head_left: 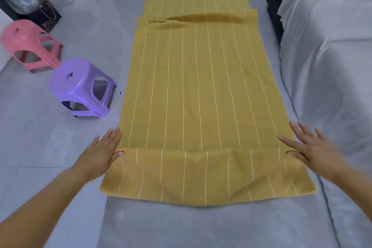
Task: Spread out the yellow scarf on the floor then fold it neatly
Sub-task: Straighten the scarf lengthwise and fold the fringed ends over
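The yellow scarf (197,90), with thin white stripes, lies lengthwise on the grey floor and stretches away from me. Its far end is doubled in loose layers with a raised wrinkle. A crease runs across the near end, with a flap below it. My left hand (102,153) rests flat at the left end of that crease, fingers spread along the scarf's edge and thumb tip on the cloth. My right hand (310,147) lies flat at the right end, fingers on the scarf's right edge and thumb on the crease. Neither hand is closed around the fabric.
A purple plastic stool (80,84) stands close to the scarf's left edge, with a pink stool (28,46) behind it. A black bag (48,16) and clutter sit at the far left. A bed with a grey sheet (326,46) runs along the right side.
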`<state>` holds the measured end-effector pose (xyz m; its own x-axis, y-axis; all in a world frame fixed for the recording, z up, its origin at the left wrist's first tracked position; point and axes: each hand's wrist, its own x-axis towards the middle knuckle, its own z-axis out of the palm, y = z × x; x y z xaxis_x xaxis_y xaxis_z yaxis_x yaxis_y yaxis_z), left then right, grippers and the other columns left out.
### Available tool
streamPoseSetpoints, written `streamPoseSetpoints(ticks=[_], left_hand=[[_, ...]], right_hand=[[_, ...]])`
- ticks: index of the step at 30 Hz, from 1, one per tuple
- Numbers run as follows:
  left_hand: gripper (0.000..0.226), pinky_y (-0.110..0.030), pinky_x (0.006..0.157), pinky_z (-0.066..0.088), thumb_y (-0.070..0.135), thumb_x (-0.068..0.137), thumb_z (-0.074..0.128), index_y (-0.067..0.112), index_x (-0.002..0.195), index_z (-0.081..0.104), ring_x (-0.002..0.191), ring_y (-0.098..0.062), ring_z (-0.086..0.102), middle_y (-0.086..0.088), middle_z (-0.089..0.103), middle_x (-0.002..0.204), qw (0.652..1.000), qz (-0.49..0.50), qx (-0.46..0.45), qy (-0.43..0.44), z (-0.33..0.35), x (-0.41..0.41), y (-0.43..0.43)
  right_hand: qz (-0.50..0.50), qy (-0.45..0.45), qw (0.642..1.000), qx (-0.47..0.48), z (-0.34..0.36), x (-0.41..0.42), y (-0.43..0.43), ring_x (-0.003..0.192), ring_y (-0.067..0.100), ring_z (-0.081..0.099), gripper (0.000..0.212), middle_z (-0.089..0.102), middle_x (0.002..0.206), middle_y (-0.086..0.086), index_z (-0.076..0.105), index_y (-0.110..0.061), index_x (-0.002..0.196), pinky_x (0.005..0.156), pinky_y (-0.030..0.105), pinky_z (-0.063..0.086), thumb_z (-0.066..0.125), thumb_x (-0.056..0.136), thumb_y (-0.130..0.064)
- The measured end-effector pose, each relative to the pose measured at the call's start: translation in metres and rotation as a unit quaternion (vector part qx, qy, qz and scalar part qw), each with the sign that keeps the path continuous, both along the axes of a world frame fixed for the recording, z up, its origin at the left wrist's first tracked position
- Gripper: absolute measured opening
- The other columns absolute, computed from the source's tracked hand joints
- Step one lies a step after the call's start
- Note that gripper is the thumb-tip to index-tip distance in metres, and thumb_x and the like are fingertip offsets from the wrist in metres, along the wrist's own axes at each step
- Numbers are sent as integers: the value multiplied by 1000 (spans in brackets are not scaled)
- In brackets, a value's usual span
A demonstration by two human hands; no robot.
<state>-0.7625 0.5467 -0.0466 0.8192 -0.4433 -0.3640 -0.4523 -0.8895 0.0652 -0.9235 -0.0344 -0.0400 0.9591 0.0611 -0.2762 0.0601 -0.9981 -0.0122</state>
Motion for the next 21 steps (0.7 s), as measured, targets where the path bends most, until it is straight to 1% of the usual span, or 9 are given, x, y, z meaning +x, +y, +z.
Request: streamPoseSetpoints(ticks=[2, 4, 6, 7, 12, 15, 16, 19, 21], left_hand=[[78, -40, 115, 2, 61, 89, 11, 12, 147, -5, 139, -9, -14, 4, -12, 153, 999, -7, 30, 9, -12, 12, -6], [72, -39, 115, -2, 53, 93, 16, 12, 147, -10, 137, -8, -19, 2, -17, 153, 998, -8, 64, 20, -23, 25, -13], [70, -40, 115, -3, 49, 95, 17, 12, 146, -12, 138, -8, -20, 2, -19, 152, 996, -11, 84, 28, -31, 36, -20], [69, -40, 115, -4, 49, 96, 16, 12, 146, -13, 139, -9, -19, 2, -21, 152, 995, -12, 94, 34, -35, 41, -22], [68, -42, 115, -3, 49, 96, 16, 13, 146, -13, 141, -11, -16, 0, -18, 155, 992, -13, 118, 44, -51, 65, -31], [67, -42, 115, -4, 48, 97, 15, 13, 147, -13, 142, -12, -15, 0, -18, 155, 989, -10, 134, 58, -61, 74, -32], [67, -42, 115, -5, 48, 97, 15, 13, 147, -13, 142, -12, -15, 0, -18, 155, 988, -8, 142, 63, -64, 76, -31], [66, -43, 115, -5, 48, 98, 16, 14, 147, -12, 142, -12, -15, 0, -17, 155, 983, -4, 169, 79, -74, 80, -24], [66, -43, 115, -4, 48, 98, 16, 15, 147, -11, 143, -12, -14, 1, -15, 156, 980, 5, 176, 88, -78, 79, -19]], right_hand=[[-13, 10, 999, -31, -14, 9, 1, 138, 26, 17, 52, -3, 158, -5, 9, -49, 144, 100, 58, 32, 8, 93, -62], [-27, 28, 998, -57, -28, 18, 0, 141, 24, 8, 53, 5, 158, -1, 8, -48, 145, 98, 61, 33, 8, 93, -62], [-54, 46, 995, -74, -38, 28, -2, 144, 20, -5, 53, 11, 155, 3, 8, -50, 144, 101, 61, 29, 7, 93, -62], [-64, 51, 993, -80, -43, 32, -2, 144, 19, -6, 53, 12, 155, 3, 9, -49, 144, 103, 61, 27, 6, 92, -63], [-88, 95, 988, -87, -53, 53, -2, 139, 28, 19, 53, 19, 152, 3, 17, -45, 141, 101, 63, 28, 6, 92, -63], [-84, 118, 985, -94, -66, 63, -6, 140, 27, 19, 60, 18, 152, 2, 27, -44, 141, 102, 64, 27, 1, 91, -65], [-82, 118, 984, -105, -69, 65, -7, 142, 25, 12, 67, 11, 153, 0, 26, -45, 142, 105, 63, 21, -7, 88, -67], [-90, 115, 981, -127, -81, 69, -10, 136, 14, -25, 87, -24, 147, -9, -10, -47, 137, 110, 50, -12, -40, 58, -69], [-97, 146, 974, -143, -81, 70, -10, 131, 11, -31, 95, -31, 142, -10, -16, -45, 135, 103, 45, -25, -46, 48, -67]])
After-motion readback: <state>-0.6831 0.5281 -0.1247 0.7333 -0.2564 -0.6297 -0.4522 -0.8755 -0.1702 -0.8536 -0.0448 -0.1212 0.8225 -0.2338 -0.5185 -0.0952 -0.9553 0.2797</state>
